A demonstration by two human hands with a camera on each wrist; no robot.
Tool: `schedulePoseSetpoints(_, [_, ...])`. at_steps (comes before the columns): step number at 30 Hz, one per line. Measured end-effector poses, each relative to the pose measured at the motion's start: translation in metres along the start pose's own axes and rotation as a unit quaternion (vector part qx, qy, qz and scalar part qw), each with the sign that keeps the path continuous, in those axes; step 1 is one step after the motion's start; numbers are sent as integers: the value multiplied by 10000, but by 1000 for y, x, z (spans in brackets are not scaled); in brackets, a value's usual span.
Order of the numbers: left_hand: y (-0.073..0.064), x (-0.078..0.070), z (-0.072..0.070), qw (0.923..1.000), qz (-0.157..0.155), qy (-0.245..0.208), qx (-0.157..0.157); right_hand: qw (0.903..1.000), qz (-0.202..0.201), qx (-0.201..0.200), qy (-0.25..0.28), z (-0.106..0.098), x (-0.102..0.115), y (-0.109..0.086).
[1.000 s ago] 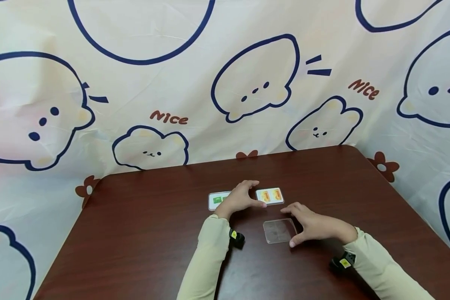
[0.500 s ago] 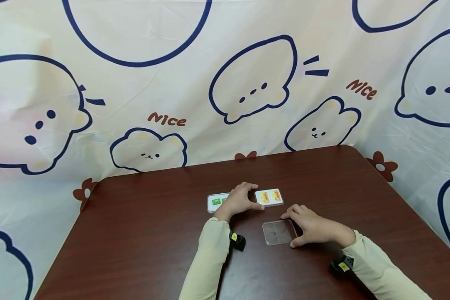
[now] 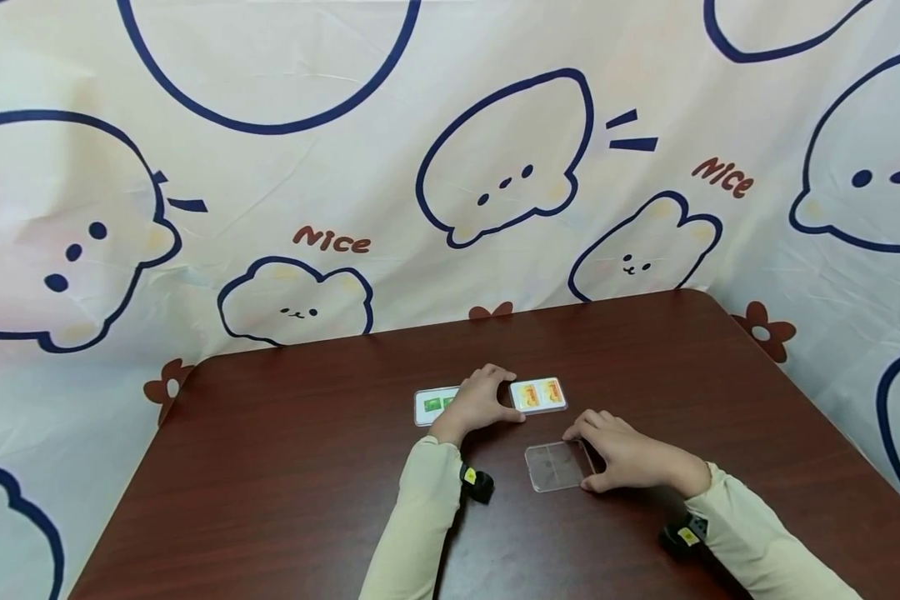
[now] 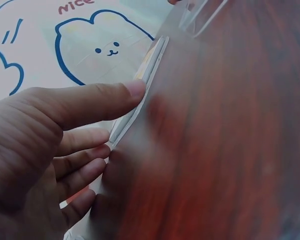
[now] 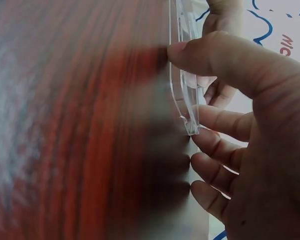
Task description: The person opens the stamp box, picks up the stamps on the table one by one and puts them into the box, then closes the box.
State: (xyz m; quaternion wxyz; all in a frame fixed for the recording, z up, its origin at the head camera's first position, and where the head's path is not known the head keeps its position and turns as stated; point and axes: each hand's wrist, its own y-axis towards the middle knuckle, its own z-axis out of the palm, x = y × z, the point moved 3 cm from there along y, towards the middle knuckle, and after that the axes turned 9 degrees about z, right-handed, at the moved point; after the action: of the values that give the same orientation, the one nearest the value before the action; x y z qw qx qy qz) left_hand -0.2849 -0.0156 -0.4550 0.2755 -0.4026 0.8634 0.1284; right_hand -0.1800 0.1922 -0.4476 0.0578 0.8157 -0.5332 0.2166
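Note:
My left hand (image 3: 480, 404) spans the left end of a flat clear case holding two orange-and-yellow pictures (image 3: 540, 395). Its thumb presses the near edge and its index finger meets the corner, plain in the left wrist view, where the case (image 4: 152, 67) appears edge-on. Partly behind that hand lies a similar case with green pictures (image 3: 429, 405). My right hand (image 3: 622, 452) grips the right side of a clear plastic case (image 3: 553, 467), thumb at the near corner, fingers at the far one. In the right wrist view this case (image 5: 177, 82) shows layered transparent walls.
All the cases lie on a dark reddish-brown wooden table (image 3: 285, 500). Behind and beside it hangs a pale cloth (image 3: 390, 167) printed with blue outlined animals. Each wrist carries a small black camera (image 3: 477, 483).
The left thumb has drawn back slightly left along the near edge of the orange-picture case. Both hands and the cases otherwise stay put; the head view has shifted a little.

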Motion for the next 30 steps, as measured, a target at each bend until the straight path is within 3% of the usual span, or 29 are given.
schedulePoseSetpoints(9, [-1, 4, 1, 10000, 31, 16, -22, 9996, -247, -121, -5, 3, -1, 4])
schedulePoseSetpoints(22, [0, 4, 0, 9999, 34, 118, -37, 9957, 291, 31, 883, -13, -25, 33])
schedulePoseSetpoints(30, [2, 3, 2, 9999, 57, 114, 13, 9947, 369, -42, 963, -19, -37, 51])
